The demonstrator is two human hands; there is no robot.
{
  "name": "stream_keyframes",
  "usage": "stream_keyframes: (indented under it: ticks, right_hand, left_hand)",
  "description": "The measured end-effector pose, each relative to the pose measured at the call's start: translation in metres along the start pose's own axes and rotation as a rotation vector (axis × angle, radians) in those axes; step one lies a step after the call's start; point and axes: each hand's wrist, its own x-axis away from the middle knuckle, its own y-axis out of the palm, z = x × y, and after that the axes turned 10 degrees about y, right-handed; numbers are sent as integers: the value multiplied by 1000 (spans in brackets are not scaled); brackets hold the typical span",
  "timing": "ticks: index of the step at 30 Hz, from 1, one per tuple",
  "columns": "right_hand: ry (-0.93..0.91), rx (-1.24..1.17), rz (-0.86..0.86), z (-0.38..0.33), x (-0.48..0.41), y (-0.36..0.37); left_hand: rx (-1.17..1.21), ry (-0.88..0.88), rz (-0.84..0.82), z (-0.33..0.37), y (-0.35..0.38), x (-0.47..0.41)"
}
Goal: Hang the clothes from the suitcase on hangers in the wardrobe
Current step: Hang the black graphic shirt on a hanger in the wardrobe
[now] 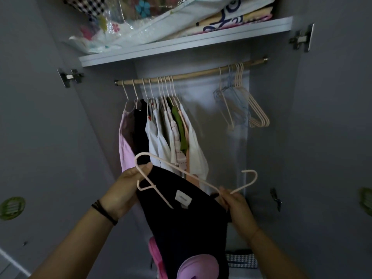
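A pale pink hanger [181, 172] lies tilted across a black garment [187, 222] with a white label, low in front of the open wardrobe. My left hand [126, 188] grips the hanger's curved left end together with the garment's edge. My right hand [235, 204] pinches the hanger near its hook and holds the garment's other side. The wooden rail [193, 74] runs above, with several hung clothes [167, 137] bunched at its left. The suitcase is out of view.
Several bare hangers [245, 101] hang at the rail's right end, with a free stretch of rail between them and the clothes. A shelf [181, 45] above carries bagged bedding. Both wardrobe doors stand open. Pink and checked fabric [241, 260] lies at the wardrobe's bottom.
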Motion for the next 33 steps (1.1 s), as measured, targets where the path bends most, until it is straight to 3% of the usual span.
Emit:
stream_keyframes:
  ticks: [4,10,14,20,25,33]
  right_hand:
    - [-143,252,22,-20,0,-16]
    - [-190,421,18,-37,1,-20]
    - [-318,480,33,-58,5,-13]
    - [-465,597,-15,-94,7,-3]
    - [-441,708,3,-107,-1,-6]
    - [-360,806,73,-86,-12,-26]
  left_hand:
    - [-121,26,113,-24,-21,4]
    - [-392,101,381,-56,-25,4]
    - [-415,121,391,-56,-16,0]
    - [-199,74,301,-29,-30,-13]
    - [-342,178,416,-24,-27,-19]
    - [-465,182,513,-31,-26,-18]
